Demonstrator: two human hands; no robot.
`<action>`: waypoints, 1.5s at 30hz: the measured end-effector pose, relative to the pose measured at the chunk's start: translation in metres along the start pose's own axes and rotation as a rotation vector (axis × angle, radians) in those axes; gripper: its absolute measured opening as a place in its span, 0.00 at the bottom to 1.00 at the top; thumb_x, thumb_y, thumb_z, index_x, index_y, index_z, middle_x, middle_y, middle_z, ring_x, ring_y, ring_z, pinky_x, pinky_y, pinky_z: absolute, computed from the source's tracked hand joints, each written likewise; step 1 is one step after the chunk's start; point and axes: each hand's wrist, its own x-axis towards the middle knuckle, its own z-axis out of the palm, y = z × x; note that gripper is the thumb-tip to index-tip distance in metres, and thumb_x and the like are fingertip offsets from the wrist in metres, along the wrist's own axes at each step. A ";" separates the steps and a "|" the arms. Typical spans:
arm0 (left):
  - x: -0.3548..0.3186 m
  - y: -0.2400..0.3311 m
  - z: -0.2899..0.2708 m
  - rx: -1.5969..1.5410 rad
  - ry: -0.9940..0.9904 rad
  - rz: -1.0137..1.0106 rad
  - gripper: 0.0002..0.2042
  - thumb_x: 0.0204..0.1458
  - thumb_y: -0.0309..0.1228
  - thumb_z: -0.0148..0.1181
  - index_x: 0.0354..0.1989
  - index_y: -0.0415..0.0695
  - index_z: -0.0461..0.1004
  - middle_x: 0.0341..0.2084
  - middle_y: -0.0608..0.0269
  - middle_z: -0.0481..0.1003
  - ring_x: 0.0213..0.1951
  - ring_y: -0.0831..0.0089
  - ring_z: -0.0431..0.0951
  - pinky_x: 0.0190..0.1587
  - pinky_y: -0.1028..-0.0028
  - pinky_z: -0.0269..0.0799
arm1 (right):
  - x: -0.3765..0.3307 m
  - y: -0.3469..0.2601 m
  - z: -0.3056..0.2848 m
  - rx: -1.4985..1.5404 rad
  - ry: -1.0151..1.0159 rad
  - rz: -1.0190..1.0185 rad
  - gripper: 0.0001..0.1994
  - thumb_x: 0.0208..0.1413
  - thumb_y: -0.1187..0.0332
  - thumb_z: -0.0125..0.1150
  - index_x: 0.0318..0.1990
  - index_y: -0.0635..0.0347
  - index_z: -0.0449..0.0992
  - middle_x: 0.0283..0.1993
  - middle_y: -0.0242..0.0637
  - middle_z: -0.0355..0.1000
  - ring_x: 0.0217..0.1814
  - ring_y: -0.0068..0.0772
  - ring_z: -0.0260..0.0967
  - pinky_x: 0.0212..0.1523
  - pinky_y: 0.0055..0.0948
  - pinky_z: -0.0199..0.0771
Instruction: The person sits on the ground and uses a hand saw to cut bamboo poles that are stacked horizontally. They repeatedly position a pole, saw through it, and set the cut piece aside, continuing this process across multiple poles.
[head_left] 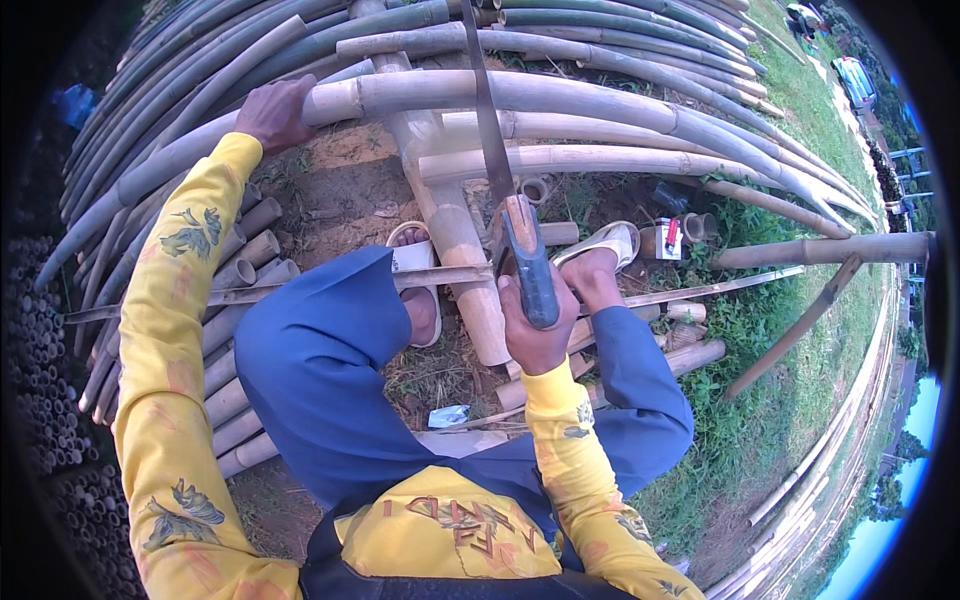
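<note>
Right hand (540, 347) clenches the saw (497, 160), which points far across the bamboo pole (420, 92); that lies beyond, long axis left to right, and the left hand (277, 113) (the nearer one) grasps it.

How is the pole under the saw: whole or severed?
Apparently whole: the pole runs in line either side of the saw; cut depth unclear.
</note>
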 end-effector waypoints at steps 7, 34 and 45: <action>-0.056 0.014 0.056 -0.031 -0.101 -0.007 0.22 0.44 0.39 0.72 0.43 0.42 0.72 0.38 0.45 0.81 0.43 0.45 0.82 0.46 0.52 0.77 | -0.072 -0.006 -0.011 -0.054 -0.038 0.209 0.10 0.57 0.75 0.69 0.45 0.65 0.77 0.29 0.34 0.73 0.28 0.22 0.68 0.32 0.27 0.71; -0.079 0.033 0.031 -0.034 -0.073 -0.015 0.22 0.42 0.38 0.70 0.45 0.43 0.73 0.38 0.46 0.81 0.42 0.45 0.82 0.46 0.50 0.77 | -0.131 -0.050 -0.046 -0.045 -0.009 0.207 0.14 0.56 0.77 0.68 0.50 0.65 0.78 0.32 0.34 0.74 0.30 0.21 0.70 0.36 0.26 0.73; -0.071 0.041 0.029 -0.059 -0.123 -0.019 0.21 0.42 0.37 0.70 0.44 0.43 0.75 0.36 0.44 0.82 0.42 0.45 0.82 0.46 0.51 0.77 | -0.038 -0.015 -0.019 0.027 -0.069 0.147 0.06 0.58 0.77 0.66 0.41 0.65 0.76 0.27 0.32 0.70 0.29 0.19 0.62 0.32 0.26 0.68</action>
